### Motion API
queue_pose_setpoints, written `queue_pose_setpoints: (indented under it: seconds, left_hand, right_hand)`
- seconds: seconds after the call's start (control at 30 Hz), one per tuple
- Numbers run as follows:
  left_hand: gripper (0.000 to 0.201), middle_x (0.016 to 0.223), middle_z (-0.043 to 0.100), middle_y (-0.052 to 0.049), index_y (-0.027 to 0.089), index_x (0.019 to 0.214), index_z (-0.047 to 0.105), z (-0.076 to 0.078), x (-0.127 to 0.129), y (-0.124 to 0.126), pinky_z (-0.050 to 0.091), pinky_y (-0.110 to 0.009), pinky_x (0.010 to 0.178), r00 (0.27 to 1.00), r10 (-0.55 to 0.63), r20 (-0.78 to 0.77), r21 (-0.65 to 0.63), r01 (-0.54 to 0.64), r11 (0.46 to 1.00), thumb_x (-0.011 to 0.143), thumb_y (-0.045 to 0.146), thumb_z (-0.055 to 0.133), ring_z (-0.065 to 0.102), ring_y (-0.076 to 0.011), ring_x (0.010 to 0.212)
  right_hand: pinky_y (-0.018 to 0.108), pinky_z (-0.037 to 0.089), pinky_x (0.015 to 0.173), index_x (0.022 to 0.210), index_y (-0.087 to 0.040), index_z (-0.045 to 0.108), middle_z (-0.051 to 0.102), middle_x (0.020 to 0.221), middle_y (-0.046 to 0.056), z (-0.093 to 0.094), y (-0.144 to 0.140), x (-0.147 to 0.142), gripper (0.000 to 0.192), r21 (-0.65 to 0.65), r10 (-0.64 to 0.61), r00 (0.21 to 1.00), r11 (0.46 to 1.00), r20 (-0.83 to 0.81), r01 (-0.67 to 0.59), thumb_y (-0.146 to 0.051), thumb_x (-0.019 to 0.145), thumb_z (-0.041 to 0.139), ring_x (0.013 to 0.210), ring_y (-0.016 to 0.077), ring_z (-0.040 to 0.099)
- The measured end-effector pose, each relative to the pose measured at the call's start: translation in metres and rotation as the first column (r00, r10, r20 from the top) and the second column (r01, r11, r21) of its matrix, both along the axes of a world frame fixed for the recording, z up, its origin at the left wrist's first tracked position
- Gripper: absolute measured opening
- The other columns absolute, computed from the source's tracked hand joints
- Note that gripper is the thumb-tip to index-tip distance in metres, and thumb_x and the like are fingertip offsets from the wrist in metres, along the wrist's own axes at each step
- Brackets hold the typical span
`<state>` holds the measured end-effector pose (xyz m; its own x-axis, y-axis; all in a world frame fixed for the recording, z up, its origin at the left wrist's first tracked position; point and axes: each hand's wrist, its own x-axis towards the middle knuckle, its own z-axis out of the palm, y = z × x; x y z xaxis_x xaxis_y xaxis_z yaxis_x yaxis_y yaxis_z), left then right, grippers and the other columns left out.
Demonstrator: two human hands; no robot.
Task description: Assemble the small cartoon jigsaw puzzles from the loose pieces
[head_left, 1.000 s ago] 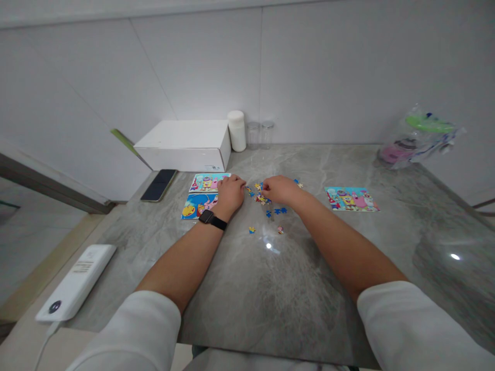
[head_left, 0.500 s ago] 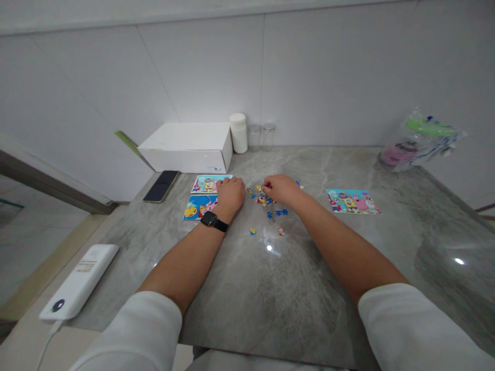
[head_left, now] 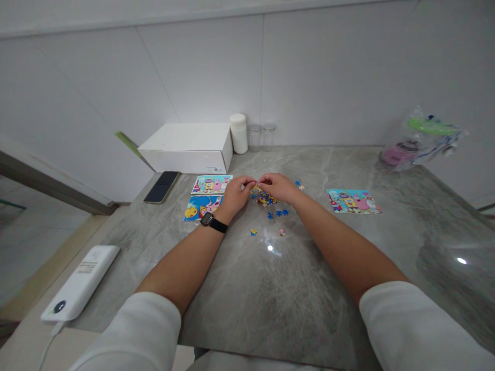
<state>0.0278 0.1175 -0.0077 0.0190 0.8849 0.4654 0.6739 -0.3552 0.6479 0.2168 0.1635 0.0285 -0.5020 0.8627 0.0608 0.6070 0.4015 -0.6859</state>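
Note:
My left hand, with a black watch on its wrist, is closed in a pinch at the left side of a pile of small jigsaw puzzle pieces. Its fingertips meet those of my right hand, also pinched, just above the pile. Between them shows a bit of yellow, seemingly a puzzle piece, mostly covered by the fingers. Blue pieces lie just in front of the pile. Nearer to me are a yellow-and-blue piece and a pink piece. Another loose piece rests behind my right wrist.
Two cartoon picture cards lie left of my left hand, a third card at right. Around them are a phone, white box, white bottle, two clear jars, plastic bag and white cabled device.
My left hand has lifted off the cards' edge and moved right, its fingers now pinched. My right hand has shifted slightly left, so the fingertips meet above the pile.

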Motion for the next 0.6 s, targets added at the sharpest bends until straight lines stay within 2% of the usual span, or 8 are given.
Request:
queue_pose_setpoints:
  seconds: [0.17,0.27,0.33,0.43,0.5,0.6]
  left_hand:
    - [0.018,0.102,0.078,-0.005,0.02,0.11,0.075,-0.0013,0.0,0.0002,0.052,-0.034,0.091,0.998,-0.01,0.06,0.018,0.009,1.0,0.101,0.025,0.06,0.071,-0.0209,0.097]
    - [0.024,0.095,0.076,-0.003,0.02,0.119,0.07,0.0005,-0.0001,-0.0011,0.052,-0.032,0.087,0.995,0.007,0.097,-0.002,-0.007,1.0,0.104,0.023,0.052,0.07,-0.0193,0.092]
    - [0.025,0.091,0.074,-0.002,0.021,0.116,0.069,0.0023,0.0001,-0.0021,0.051,-0.031,0.084,0.994,0.02,0.107,-0.015,-0.019,1.0,0.106,0.024,0.047,0.068,-0.0191,0.089]
    - [0.026,0.09,0.073,-0.003,0.021,0.099,0.069,0.0035,0.0012,-0.0027,0.051,-0.032,0.084,0.997,0.015,0.07,-0.021,-0.014,1.0,0.107,0.03,0.046,0.067,-0.0198,0.09]
    - [0.025,0.09,0.071,-0.004,0.021,0.092,0.068,0.0025,0.002,-0.0024,0.05,-0.032,0.084,1.0,0.002,0.021,-0.021,-0.002,1.0,0.105,0.032,0.051,0.065,-0.0199,0.089]
    - [0.015,0.09,0.071,-0.003,0.02,0.09,0.068,0.0005,0.0032,-0.0019,0.05,-0.032,0.084,0.999,-0.027,-0.022,-0.018,0.027,0.999,0.1,0.03,0.061,0.063,-0.019,0.087]
  right_hand:
    - [0.025,0.042,0.066,0.09,-0.017,0.075,0.071,0.078,0.0,-0.0041,0.0064,0.0037,0.017,-0.107,-0.019,0.996,0.994,-0.087,0.009,-0.03,0.089,0.064,0.069,0.0137,0.057]
    - [0.025,0.041,0.065,0.087,-0.017,0.074,0.069,0.076,0.0,-0.0058,0.0086,0.0053,0.016,-0.128,-0.032,0.991,0.992,-0.128,0.015,-0.03,0.087,0.063,0.069,0.0134,0.056]
    - [0.025,0.041,0.064,0.085,-0.017,0.073,0.069,0.076,0.001,-0.0065,0.0096,0.0056,0.017,-0.133,-0.044,0.989,0.991,-0.143,0.024,-0.031,0.086,0.063,0.069,0.0137,0.056]
    - [0.025,0.042,0.065,0.085,-0.018,0.073,0.069,0.076,0.001,-0.0067,0.0101,0.0059,0.017,-0.15,-0.051,0.986,0.988,-0.156,0.027,-0.032,0.086,0.063,0.069,0.014,0.056]
    - [0.026,0.043,0.066,0.085,-0.018,0.072,0.069,0.077,0.001,-0.0068,0.0102,0.0062,0.016,-0.139,-0.042,0.988,0.99,-0.148,0.021,-0.031,0.085,0.063,0.069,0.014,0.056]
    - [0.026,0.041,0.065,0.083,-0.019,0.071,0.069,0.077,0.001,-0.0083,0.0105,0.0068,0.016,-0.101,-0.003,0.995,0.995,-0.104,-0.008,-0.032,0.084,0.063,0.07,0.0144,0.056]
